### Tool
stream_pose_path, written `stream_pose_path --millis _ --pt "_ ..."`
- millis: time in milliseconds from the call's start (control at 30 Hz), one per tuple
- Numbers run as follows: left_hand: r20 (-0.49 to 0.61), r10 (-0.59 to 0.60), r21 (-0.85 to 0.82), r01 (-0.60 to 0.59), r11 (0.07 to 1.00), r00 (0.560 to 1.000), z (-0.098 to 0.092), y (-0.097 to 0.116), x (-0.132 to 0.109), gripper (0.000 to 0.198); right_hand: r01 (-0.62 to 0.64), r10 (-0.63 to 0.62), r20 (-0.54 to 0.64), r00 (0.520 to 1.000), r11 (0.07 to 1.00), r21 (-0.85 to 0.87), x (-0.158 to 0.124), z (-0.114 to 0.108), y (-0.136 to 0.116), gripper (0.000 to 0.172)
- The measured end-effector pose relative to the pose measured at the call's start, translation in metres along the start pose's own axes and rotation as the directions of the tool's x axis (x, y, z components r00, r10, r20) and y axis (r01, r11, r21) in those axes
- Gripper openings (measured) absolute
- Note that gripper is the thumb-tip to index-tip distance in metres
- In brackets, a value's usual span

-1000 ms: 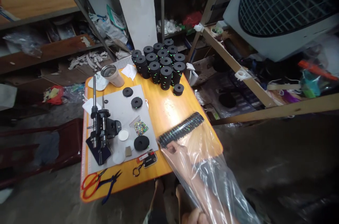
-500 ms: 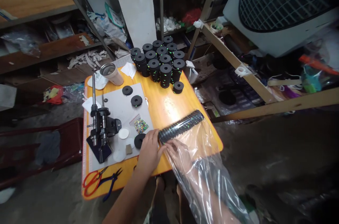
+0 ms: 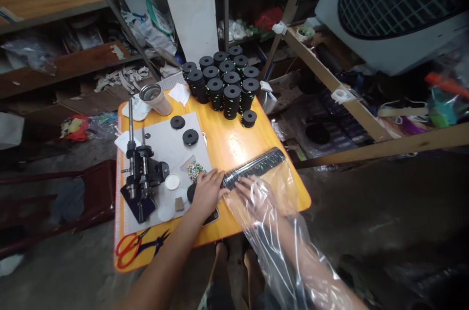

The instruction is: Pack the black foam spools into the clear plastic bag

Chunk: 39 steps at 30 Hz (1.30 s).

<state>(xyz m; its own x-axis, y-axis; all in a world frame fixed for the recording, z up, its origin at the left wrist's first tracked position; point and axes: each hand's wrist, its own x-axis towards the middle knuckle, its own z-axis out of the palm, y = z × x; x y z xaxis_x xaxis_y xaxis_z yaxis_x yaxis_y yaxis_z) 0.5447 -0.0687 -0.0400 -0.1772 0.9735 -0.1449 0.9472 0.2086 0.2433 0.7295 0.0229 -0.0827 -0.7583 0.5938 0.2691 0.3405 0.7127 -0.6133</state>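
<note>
"On the orange table (image 3: 225, 146), what has just changed?"

"Clear bag (image 3: 287, 188): hangs over the near edge. Row of discs (image 3: 258, 165): lies on its side, apparently inside the bag. Left hand (image 3: 207, 194): now at the row's left end; cannot tell whether it pinches. Right hand (image 3: 259, 197): inside the bag, fingers slightly spread on the row. Row is likely steadied at two points."

"Materials?"

"Bag: thin, glossy plastic. Discs: black, round, ribbed together."

Lies on its side, slanting across the bench (image 3: 234, 146), as a long row of black discs (image 3: 262, 164) with greenish specks; sits inside a clear plastic bag (image 3: 289, 190), wrinkled, glossy, trailing past the near edge.
</note>
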Motion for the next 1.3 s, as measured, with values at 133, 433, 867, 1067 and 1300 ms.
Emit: stream_pose_path --millis 133,433,867,1067,1300 --pt "-0.015 0.004 0.012 -0.003 1.0 1.0 0.0 0.0 -0.003 0.052 0.136 -0.133 0.101 0.986 0.99 -0.025 0.017 -0.004 0.01 0.033" --pt "-0.039 -0.093 -0.041 0.091 0.995 0.995 -0.002 0.005 0.0 0.051 0.082 -0.082 0.038 0.996 0.997 0.001 0.035 -0.003 -0.006 0.022" --pt "-0.069 -0.105 -0.055 0.101 0.993 0.992 -0.009 0.006 0.008 0.043 0.022 -0.008 -0.115 0.993 0.992 0.121 0.041 0.001 -0.014 0.03" --pt "-0.031 -0.113 -0.086 0.11 0.99 0.993 -0.008 0.009 0.012 0.042 0.166 -0.165 0.08 0.983 0.986 -0.012 0.043 -0.019 0.013 0.039" --pt "-0.059 -0.125 -0.096 0.119 0.988 0.99 0.0 0.01 0.008 0.049 0.141 -0.138 0.045 0.989 0.988 -0.066 0.056 -0.013 0.009 0.029"
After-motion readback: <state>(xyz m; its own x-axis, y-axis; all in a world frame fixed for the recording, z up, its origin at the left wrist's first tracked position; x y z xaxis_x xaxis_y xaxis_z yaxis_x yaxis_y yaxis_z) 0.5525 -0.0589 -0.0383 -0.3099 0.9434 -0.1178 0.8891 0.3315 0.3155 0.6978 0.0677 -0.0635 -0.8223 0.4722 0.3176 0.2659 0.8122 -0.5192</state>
